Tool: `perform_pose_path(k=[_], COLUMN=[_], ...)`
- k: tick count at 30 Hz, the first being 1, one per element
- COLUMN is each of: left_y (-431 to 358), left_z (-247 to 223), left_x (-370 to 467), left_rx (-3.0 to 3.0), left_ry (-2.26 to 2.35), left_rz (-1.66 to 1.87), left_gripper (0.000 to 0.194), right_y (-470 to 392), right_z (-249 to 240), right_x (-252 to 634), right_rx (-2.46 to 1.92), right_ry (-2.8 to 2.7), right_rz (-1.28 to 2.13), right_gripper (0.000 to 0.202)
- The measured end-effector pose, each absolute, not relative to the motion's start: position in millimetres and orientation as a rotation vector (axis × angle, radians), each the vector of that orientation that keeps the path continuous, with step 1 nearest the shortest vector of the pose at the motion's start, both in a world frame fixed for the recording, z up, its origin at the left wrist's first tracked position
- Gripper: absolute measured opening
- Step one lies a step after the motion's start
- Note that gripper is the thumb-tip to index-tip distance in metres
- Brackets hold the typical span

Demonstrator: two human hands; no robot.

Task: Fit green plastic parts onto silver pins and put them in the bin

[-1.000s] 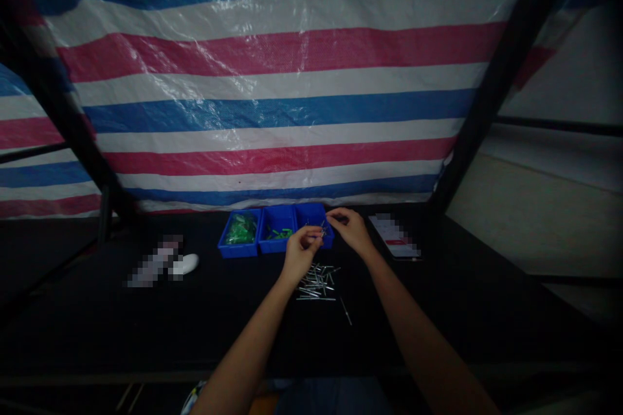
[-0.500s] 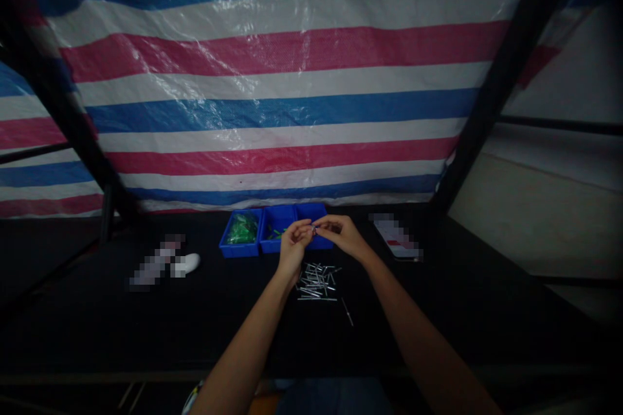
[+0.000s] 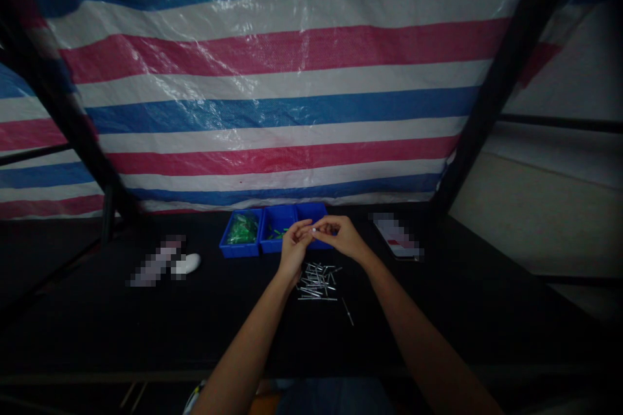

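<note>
My left hand [image 3: 295, 246] and my right hand [image 3: 343, 233] meet in front of the blue bins, fingertips together. Between them shows a tiny pale piece [image 3: 314, 230], too small to name. Both hands have their fingers pinched around it. Just below the hands lies a pile of silvery metal pins [image 3: 317, 280] on the black table, and a single pin [image 3: 347, 311] rests apart to the right of it. Behind my left hand, the middle blue bin [image 3: 270, 245] holds a few green pieces [image 3: 276, 233]. My right hand partly hides the right blue bin [image 3: 311, 209].
The left blue bin [image 3: 239, 251] holds a clear bag of green pieces [image 3: 242, 228]. A phone-like object [image 3: 396, 238] lies at the right. A white rounded object [image 3: 193, 263] and a blurred item [image 3: 158, 264] lie at the left. Striped sheeting [image 3: 292, 104] hangs behind the black table [image 3: 195, 331].
The hands have stayed nearly in place. The small piece between the fingertips now shows as a bright white spot, and my right fingers have shifted slightly.
</note>
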State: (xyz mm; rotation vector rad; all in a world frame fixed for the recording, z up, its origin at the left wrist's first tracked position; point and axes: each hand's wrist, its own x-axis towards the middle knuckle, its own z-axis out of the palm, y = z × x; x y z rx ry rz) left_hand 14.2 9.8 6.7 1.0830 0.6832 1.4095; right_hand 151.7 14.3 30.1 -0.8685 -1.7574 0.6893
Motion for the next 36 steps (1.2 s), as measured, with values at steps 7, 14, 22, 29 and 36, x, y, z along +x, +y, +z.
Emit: perform_pose_path(k=[7, 14, 22, 29, 36], left_y=[5.6, 6.4, 6.9, 7.1, 6.2], left_z=[10.0, 7.2, 7.3, 6.8, 7.3], left_x=[15.4, 16.8, 16.9, 16.7, 16.8], left_rx=[1.132, 1.137, 1.125, 1.111, 1.124], left_ry=[0.714, 0.726, 0.712, 0.709, 0.703], left_rz=[1.392, 1.376, 1.354, 1.351, 1.354], left_gripper=[0.027, 0.025, 0.028, 0.028, 0.027], right_y=[12.0, 12.5, 15.0, 13.3, 11.8], right_z=[33.5, 33.1, 30.4, 31.8, 32.8], right_x=[152.2, 152.8, 154.1, 154.1, 152.3], right_rx=[-0.863, -0.845, -0.855, -0.853, -0.855], right_ry=[-1.727, -1.733, -1.768, -1.781, -1.782], right_rz=[0.706, 0.733, 0.749, 0.735, 0.753], right_gripper=[0.017, 0.019, 0.022, 0.022, 0.023])
